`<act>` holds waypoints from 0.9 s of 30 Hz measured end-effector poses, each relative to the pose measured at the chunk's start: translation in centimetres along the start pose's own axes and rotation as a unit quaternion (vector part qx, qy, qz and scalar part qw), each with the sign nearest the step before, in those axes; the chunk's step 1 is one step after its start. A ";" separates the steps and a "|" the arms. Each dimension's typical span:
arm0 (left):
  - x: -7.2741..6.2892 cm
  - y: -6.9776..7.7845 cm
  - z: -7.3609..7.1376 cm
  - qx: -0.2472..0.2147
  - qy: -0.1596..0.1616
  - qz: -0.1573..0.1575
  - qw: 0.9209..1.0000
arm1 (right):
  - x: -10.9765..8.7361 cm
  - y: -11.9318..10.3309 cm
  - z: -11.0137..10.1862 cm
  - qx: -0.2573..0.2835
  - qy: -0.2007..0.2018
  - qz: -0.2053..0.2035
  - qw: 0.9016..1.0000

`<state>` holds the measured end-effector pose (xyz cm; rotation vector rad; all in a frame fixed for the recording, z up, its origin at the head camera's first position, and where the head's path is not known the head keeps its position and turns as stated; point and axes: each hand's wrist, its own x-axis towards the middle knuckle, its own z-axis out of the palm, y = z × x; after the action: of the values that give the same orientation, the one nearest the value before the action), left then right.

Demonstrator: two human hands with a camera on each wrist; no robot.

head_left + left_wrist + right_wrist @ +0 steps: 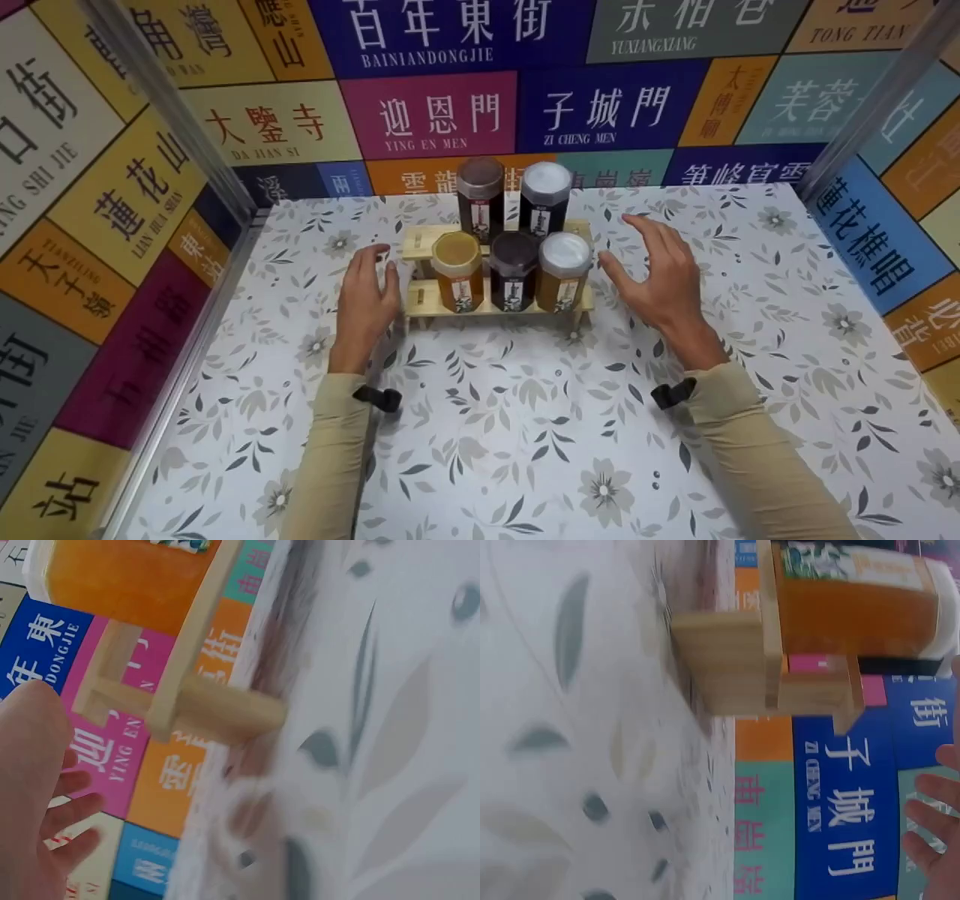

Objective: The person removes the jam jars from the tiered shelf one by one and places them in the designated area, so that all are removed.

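Observation:
A small two-step wooden rack stands on the table with labelled jars. Its lower step bears an amber jar with a yellow lid, a dark jar and an amber jar with a white lid. Behind them stand a brown-lidded jar and a dark jar with a white lid. My left hand is just left of the rack, fingers relaxed, holding nothing. Opposite it, my right hand is apart from the rack's right end, thumb and fingers spread. Both wrist views show the rack's end beside the hand.
White cloth with a grey leaf pattern covers the table. Panels of coloured signs rise at the back and on both sides. Metal posts stand at the corners. Each wrist wears a black strap.

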<state>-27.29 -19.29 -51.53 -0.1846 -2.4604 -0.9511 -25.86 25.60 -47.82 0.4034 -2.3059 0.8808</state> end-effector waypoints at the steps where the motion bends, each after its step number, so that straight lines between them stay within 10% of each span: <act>1: -0.1 -0.1 0.4 -0.033 -0.005 -0.019 0.999 | -0.3 -0.4 0.3 0.027 -0.005 0.005 1.000; 9: -0.5 0.0 3.3 -0.165 -0.024 -0.110 0.980 | -2.0 -2.7 2.5 0.191 -0.063 0.047 0.978; 18: -1.2 -0.3 4.7 -0.171 -0.028 -0.168 0.970 | -3.0 -2.8 4.1 0.194 -0.105 0.087 0.971; 27: -2.0 -0.5 5.0 -0.173 -0.031 -0.160 0.971 | -3.2 -3.0 4.4 0.198 -0.092 0.092 0.972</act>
<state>-27.70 -16.23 -56.00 0.0740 -2.4040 -1.5347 -24.02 20.59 -50.99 0.4606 -2.3582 1.4605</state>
